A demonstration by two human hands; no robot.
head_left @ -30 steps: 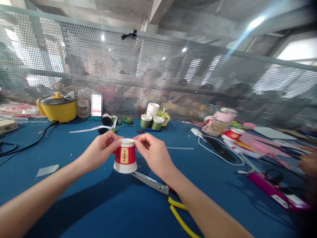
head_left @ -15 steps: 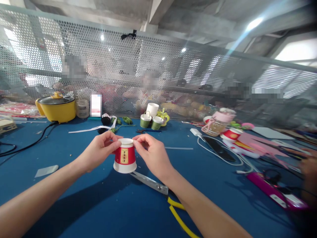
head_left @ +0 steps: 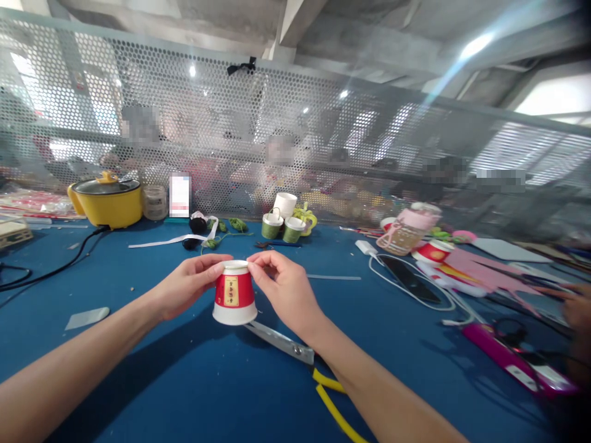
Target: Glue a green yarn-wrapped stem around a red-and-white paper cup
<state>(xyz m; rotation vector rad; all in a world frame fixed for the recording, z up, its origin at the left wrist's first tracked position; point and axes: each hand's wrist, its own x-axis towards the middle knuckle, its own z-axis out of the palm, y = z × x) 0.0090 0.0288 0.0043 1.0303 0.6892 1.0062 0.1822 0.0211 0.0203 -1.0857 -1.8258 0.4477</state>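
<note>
A red and white paper cup (head_left: 235, 295) with a gold label is held just above the blue table, its narrow end up. My left hand (head_left: 191, 284) pinches the top edge of the cup from the left. On the opposite side, my right hand (head_left: 284, 289) pinches the same edge between thumb and fingers. Behind and below the cup lies a pair of scissors (head_left: 281, 343) with yellow handles, partly covered by my right forearm.
Along the back stand a yellow electric pot (head_left: 111, 203), a phone (head_left: 180, 195) and small green-wrapped cups (head_left: 293, 230). To the right are a dark phone (head_left: 409, 278) with a white cable, a purple power strip (head_left: 512, 360) and another person's hand (head_left: 577, 304).
Both hands keep their grip on the cup, which has shifted and turned very slightly. The other person's hand at the far right has moved a little.
</note>
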